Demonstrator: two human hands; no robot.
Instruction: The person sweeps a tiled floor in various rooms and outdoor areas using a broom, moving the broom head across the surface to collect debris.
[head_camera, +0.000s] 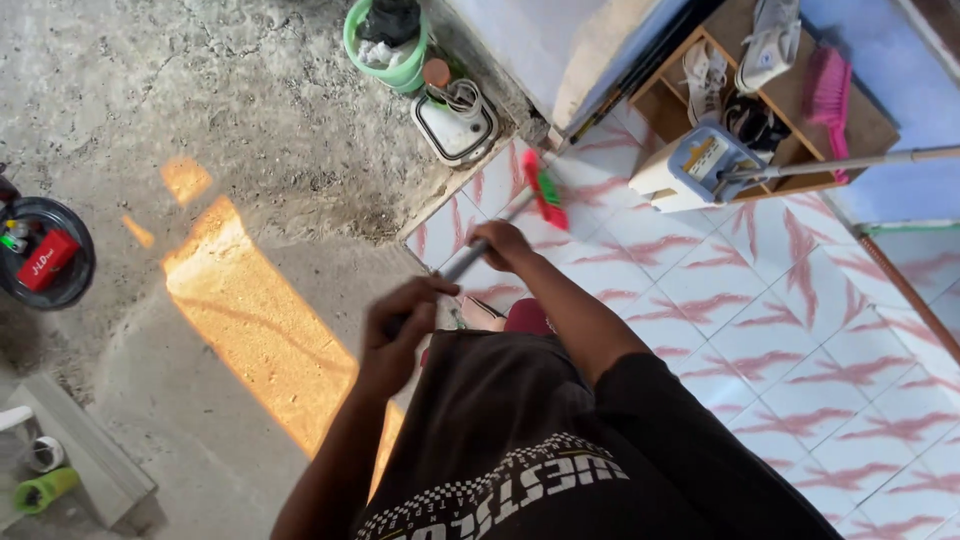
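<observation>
Left hand (395, 335): you grip the broom handle (470, 258), wrapped tight around it.
Right hand (503, 245): you clasp it too, farther down.
Broom head (546, 190): just beyond your right hand, on tiled floor (760, 300).

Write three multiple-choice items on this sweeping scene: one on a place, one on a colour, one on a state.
1. Where is the broom head?
A. on the tiled floor
B. in the green bucket
C. on the shelf

2. What colour is the bucket?
A. blue
B. green
C. black

3. How is the broom handle held?
A. by the left hand only
B. by neither hand
C. by both hands

Key: 1 A, the bristles meet the tiles; 2 B, its rim is green; 3 C, left hand and right hand both grip it.
</observation>
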